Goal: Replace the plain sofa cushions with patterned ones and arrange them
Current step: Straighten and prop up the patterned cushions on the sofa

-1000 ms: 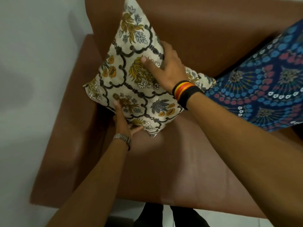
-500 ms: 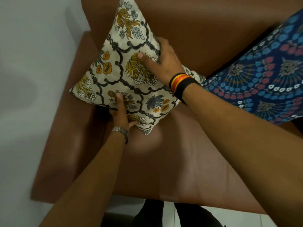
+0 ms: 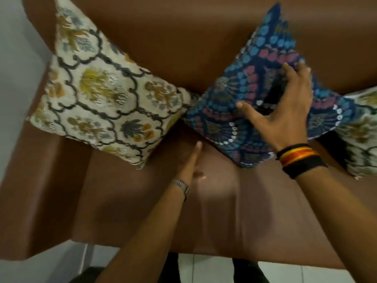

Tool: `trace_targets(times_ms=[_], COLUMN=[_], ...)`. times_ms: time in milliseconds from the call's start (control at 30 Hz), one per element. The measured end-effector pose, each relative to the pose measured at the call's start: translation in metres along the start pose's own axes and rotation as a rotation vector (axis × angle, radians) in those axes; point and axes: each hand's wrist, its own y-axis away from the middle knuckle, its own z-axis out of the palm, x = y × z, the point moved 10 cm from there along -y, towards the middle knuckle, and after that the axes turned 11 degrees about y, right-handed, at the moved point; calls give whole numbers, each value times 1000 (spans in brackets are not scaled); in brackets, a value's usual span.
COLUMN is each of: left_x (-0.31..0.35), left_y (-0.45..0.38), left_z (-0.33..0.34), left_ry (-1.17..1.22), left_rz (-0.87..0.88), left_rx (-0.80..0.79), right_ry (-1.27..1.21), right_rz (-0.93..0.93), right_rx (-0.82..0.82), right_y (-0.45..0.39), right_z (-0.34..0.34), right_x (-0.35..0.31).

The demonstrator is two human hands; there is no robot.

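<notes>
Brown sofa (image 3: 204, 211); third cushion (image 3: 363, 135) cut off rightward.

I count three patterned cushions on one brown sofa (image 3: 214, 211): two cream floral ones, the first cream cushion (image 3: 106, 99) by the armrest and the second cream cushion (image 3: 361, 135) partly hidden at the far side, plus one blue cushion (image 3: 240, 111) between them. Two hands are mine, my left hand (image 3: 190, 162) and my right hand (image 3: 285, 107). One metal watch (image 3: 181, 185) and one striped wristband (image 3: 299, 159).
</notes>
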Motion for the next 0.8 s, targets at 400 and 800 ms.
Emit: trace_targets(times_ms=[400, 800], left_x=[16, 3], left_y=[10, -4], left_z=[135, 134], left_ry=[20, -21], left_rz=[280, 240], left_rx=[-38, -50], right_ry=[-99, -115], right_rz=[32, 34], right_rx=[-297, -262], right_y=[-54, -48], right_z=[-16, -26], right_x=[118, 126])
